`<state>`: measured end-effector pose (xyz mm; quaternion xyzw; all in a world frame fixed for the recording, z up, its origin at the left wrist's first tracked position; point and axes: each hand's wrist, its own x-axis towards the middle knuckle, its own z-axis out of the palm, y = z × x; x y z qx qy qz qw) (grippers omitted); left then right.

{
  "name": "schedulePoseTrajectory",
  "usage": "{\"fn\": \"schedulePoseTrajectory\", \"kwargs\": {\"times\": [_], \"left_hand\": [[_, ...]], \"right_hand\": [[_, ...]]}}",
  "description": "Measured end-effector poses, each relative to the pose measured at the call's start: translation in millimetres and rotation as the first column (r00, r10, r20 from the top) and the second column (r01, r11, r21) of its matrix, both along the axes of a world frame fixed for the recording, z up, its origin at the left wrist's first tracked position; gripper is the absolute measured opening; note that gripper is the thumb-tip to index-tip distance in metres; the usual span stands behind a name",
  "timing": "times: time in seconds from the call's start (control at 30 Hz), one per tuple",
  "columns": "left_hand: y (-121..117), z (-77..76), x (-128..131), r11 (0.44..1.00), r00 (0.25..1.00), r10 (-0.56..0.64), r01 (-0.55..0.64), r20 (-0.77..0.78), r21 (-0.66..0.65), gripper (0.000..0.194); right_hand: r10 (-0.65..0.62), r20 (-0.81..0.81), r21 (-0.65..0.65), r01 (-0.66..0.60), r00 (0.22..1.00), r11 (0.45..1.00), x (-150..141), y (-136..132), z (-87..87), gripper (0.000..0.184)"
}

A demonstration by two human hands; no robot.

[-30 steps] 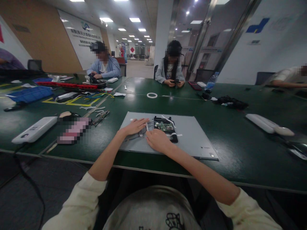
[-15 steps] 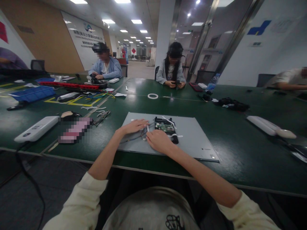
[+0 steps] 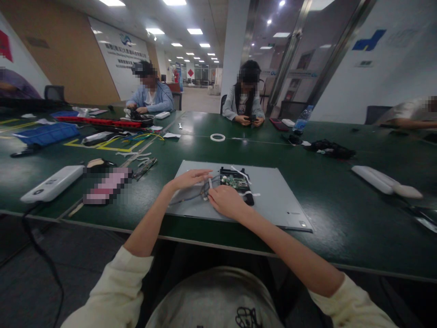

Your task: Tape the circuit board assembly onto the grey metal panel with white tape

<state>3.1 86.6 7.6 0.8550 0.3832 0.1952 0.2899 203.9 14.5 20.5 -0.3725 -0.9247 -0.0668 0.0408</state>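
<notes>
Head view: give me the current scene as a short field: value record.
left_hand: left hand flat above gray cables, fingers extended, contact unclear
right_hand: right hand with fingers at white strip, grip unclear
workpiece: gray panel lying on green table
on_panel: green circuit board
beyond_panel: white ring
far_left: blue tray

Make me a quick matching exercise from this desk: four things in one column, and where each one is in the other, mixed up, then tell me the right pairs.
Things:
1. Circuit board
2. Blue tray
3. White ring
4. Bottle

Places:
A. On the far side of the table, towards the right
B. On the grey panel
C. On the left, near the red strip
D. Around mid-table, beyond the panel

Right pairs: 1-B, 2-C, 3-D, 4-A.
</notes>
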Motion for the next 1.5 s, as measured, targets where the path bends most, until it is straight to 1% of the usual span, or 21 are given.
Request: {"fn": "schedulePoseTrajectory", "kwargs": {"times": [0.13,0.23,0.4,0.6,0.77,0.83,0.9,0.93,0.97,1.0,1.07,1.1,1.13,1.23,1.33,1.4,1.43,1.5], "left_hand": [[2,-2.3,-3,0.998,0.990,-0.040,0.033,-0.132,-0.055,0.056],[2,-1.2,-5,0.995,0.979,-0.084,0.072,-0.188,-0.072,0.056],[4,-1.7,-6,0.994,0.980,-0.088,0.076,-0.181,-0.074,0.054],[7,-7.4,-7,1.000,0.983,-0.014,0.017,-0.181,0.014,0.051],[9,-9.4,-7,0.998,0.986,-0.013,0.023,-0.163,0.063,0.048],[9,-9.7,-6,0.996,0.988,-0.018,0.031,-0.154,0.079,0.048],[8,-9.5,-5,0.996,0.990,-0.014,0.026,-0.143,0.082,0.048],[8,-9.2,-5,0.997,0.991,-0.004,0.014,-0.136,0.078,0.047],[7,-9.0,-5,0.997,0.991,0.007,0.003,-0.131,0.072,0.047],[7,-8.7,-4,0.998,0.992,0.018,-0.010,-0.127,0.065,0.047],[7,-9.0,-5,0.998,0.993,0.040,-0.034,-0.113,0.053,0.047],[8,-9.7,-5,0.998,0.993,0.048,-0.043,-0.103,0.052,0.047],[9,-10.9,-6,0.997,0.994,0.059,-0.055,-0.090,0.052,0.047],[13,-16.4,-8,0.994,0.994,0.108,-0.107,-0.025,0.035,0.047],[17,-21.0,-10,0.984,0.980,0.172,-0.175,0.100,0.022,0.049],[19,-20.9,-11,0.966,0.958,0.229,-0.245,0.174,0.078,0.047],[19,-19.8,-12,0.947,0.944,0.268,-0.295,0.195,0.126,0.045],[19,-16.1,-14,0.886,0.910,0.359,-0.402,0.210,0.230,0.039]], "right_hand": [[0.004,-0.005,0.007,-0.004,1.000,1.000,0,0,0.5,0.031],[0.000,0.002,-0.002,0.000,1.000,1.000,0,-1,1.6,0.030],[0.001,0.002,-0.007,-0.001,1.000,1.000,-1,-1,1.0,0.029],[0.002,-0.004,0.019,-0.002,1.000,1.000,-3,-2,0.3,0.032],[-0.004,-0.018,0.036,0.005,1.000,0.999,-2,-2,1.1,0.036],[-0.018,-0.041,0.027,0.020,0.999,0.999,0,-1,0.9,0.036],[-0.010,-0.104,0.023,0.013,0.995,1.000,1,0,0.1,0.033],[0.021,-0.146,0.025,-0.018,0.989,1.000,2,0,-0.5,0.032],[0.078,-0.188,0.028,-0.074,0.979,0.997,3,0,-1.2,0.032],[0.156,-0.219,0.030,-0.154,0.963,0.988,4,1,-2.0,0.036],[0.320,-0.234,0.014,-0.326,0.918,0.945,5,1,-3.7,0.050],[0.375,-0.223,-0.011,-0.387,0.900,0.922,5,1,-4.5,0.056],[0.400,-0.211,-0.045,-0.417,0.892,0.908,5,1,-5.3,0.060],[0.362,-0.196,-0.164,-0.395,0.911,0.904,6,1,-7.4,0.062],[0.340,-0.196,-0.237,-0.381,0.920,0.894,7,2,-8.5,0.058],[0.338,-0.195,-0.253,-0.380,0.921,0.890,9,5,-8.3,0.055],[0.328,-0.194,-0.257,-0.370,0.925,0.892,11,8,-8.1,0.054],[0.285,-0.193,-0.263,-0.330,0.939,0.907,16,17,-7.9,0.052]]}}
